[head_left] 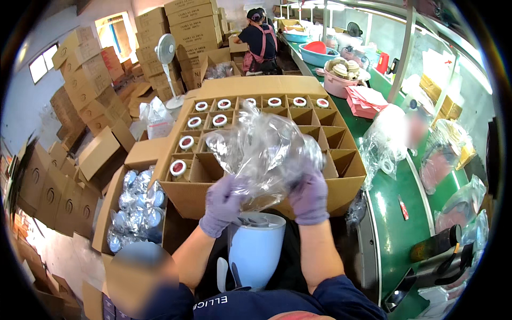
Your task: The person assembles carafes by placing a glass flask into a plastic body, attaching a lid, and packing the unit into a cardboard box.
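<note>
The clear plastic bag (261, 144) spreads across the centre of the frame, in front of the divided carton (184, 198) and above the blue jug (256, 248) at lower centre. The left hand (222, 205) is clamped on its lower left edge; the right hand (309, 197) meets its lower right, too blurred to tell its grip. Good handling likely means parting the thin film gently, clear of the carton's dividers.
</note>
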Demonstrator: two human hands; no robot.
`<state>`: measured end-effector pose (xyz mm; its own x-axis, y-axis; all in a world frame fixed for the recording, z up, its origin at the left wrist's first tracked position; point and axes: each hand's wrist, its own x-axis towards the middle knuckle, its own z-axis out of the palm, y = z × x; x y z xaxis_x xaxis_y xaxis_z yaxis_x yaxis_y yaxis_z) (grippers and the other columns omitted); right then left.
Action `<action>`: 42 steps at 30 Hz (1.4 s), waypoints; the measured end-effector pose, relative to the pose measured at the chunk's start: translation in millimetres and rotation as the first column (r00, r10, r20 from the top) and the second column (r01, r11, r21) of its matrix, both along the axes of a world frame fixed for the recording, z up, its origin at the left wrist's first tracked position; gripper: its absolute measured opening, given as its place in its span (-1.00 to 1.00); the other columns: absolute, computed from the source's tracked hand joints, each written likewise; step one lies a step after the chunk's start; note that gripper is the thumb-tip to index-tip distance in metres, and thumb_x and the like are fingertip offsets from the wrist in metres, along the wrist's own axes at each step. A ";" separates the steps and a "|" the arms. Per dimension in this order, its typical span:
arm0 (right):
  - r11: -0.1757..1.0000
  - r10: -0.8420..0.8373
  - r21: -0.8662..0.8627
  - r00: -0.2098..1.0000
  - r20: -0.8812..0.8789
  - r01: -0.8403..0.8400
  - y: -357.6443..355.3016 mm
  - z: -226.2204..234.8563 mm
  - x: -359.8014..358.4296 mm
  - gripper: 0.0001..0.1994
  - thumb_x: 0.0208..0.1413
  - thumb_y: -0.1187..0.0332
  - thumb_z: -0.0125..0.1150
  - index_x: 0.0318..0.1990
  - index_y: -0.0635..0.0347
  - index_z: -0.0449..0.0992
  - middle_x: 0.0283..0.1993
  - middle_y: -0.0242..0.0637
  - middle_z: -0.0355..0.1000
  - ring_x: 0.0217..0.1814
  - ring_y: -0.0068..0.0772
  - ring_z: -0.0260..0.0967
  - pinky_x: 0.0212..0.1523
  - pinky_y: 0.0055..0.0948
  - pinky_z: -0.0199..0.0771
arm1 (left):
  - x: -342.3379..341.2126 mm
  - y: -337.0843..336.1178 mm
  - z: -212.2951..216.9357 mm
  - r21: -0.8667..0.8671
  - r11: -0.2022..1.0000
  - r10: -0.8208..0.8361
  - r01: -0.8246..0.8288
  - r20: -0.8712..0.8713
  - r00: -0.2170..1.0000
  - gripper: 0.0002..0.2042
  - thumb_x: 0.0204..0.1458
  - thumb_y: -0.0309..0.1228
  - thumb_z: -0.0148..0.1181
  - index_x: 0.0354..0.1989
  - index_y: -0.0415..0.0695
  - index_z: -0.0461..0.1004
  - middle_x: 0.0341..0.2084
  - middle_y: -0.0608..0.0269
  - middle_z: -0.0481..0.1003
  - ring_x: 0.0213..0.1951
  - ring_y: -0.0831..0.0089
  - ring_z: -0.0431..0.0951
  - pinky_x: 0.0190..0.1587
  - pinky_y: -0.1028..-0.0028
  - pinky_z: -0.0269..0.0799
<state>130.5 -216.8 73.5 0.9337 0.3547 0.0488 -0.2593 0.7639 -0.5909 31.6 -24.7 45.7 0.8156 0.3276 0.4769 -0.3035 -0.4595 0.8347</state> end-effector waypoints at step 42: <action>0.401 0.805 -0.533 -0.008 0.594 0.744 -59.9 63.2 -85.1 -0.77 0.01 0.21 0.14 -0.40 0.17 0.59 -0.38 0.00 0.58 -0.29 0.04 0.60 -0.36 -0.05 0.54 | -318.2 67.6 -78.3 -0.636 0.772 -0.315 -0.008 -0.392 0.864 -0.78 0.19 -0.45 0.15 -0.05 -0.26 0.56 -0.15 0.04 0.58 -0.06 0.24 0.57 0.09 0.31 0.43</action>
<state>45.4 -276.6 136.7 0.2236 0.9150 0.3358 0.9654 -0.1605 -0.2055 -286.6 42.9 -32.6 0.9422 0.2597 -0.2114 0.1610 0.2025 0.9660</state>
